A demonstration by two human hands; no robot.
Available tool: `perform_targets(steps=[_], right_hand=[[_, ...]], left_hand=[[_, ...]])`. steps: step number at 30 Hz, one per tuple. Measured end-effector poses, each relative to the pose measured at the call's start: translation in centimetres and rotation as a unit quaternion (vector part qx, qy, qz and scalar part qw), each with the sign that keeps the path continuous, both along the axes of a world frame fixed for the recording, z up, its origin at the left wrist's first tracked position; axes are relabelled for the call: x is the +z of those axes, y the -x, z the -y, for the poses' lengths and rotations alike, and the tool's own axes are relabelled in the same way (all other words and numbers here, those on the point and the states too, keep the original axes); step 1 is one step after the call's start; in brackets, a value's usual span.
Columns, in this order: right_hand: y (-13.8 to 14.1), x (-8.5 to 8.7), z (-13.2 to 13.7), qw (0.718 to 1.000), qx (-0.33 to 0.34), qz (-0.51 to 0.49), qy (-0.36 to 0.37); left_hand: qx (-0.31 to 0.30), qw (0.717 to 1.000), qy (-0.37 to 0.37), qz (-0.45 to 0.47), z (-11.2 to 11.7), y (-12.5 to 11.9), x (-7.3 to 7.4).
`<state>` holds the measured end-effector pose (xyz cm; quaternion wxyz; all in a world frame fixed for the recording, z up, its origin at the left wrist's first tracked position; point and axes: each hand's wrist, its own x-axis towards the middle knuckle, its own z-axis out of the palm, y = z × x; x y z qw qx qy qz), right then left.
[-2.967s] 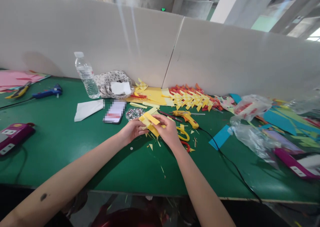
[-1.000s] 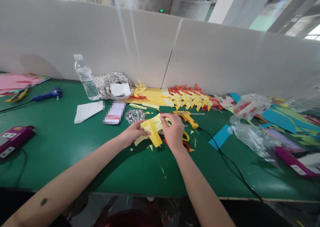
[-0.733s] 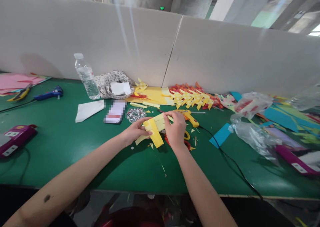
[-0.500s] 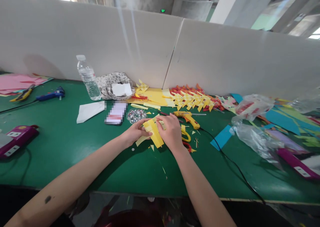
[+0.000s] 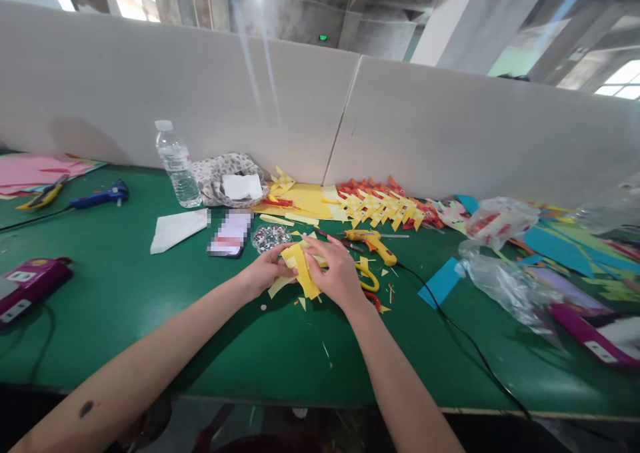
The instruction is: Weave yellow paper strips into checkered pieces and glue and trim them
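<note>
Both my hands meet over the middle of the green table (image 5: 125, 293), working a bundle of yellow paper strips (image 5: 300, 270). My left hand (image 5: 263, 275) pinches the strips from the left, thumb on top. Pressed against the right side of the same strips is my right hand (image 5: 336, 273), its fingers curled around them. Yellow-handled scissors (image 5: 369, 281) lie just right of my right hand, with small yellow offcuts scattered about.
A yellow glue gun (image 5: 373, 242) with a black cord lies behind my hands. Also there: a dish of googly eyes (image 5: 267, 237), a phone (image 5: 229, 233), a water bottle (image 5: 175, 165), a row of finished yellow and orange paper pieces (image 5: 385, 203), and plastic bags (image 5: 505, 273) at right.
The strips have been turned and drawn closer together between my hands, which stay in the same spot. The camera has tilted slightly upward.
</note>
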<state>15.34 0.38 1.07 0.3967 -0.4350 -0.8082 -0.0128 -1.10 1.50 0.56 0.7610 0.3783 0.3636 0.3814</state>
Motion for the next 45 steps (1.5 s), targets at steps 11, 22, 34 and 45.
perform_targets(steps=[11,22,34,45], right_hand=[[0.14,0.45,0.15,0.971,0.029,-0.189,0.147],[-0.17,-0.14,-0.25,0.983,0.014,-0.157,0.095],[-0.13,-0.06,-0.14,0.996,-0.010,-0.092,0.011],[-0.09,0.13,-0.19,0.994,-0.038,-0.100,0.014]], left_hand=[[-0.023,1.000,-0.009,0.003,0.04,0.11,-0.44],[-0.023,1.000,-0.007,0.004,0.12,-0.12,-0.41],[-0.013,1.000,0.006,-0.007,0.08,0.01,-0.21],[-0.028,1.000,0.004,-0.001,0.02,0.15,-0.39]])
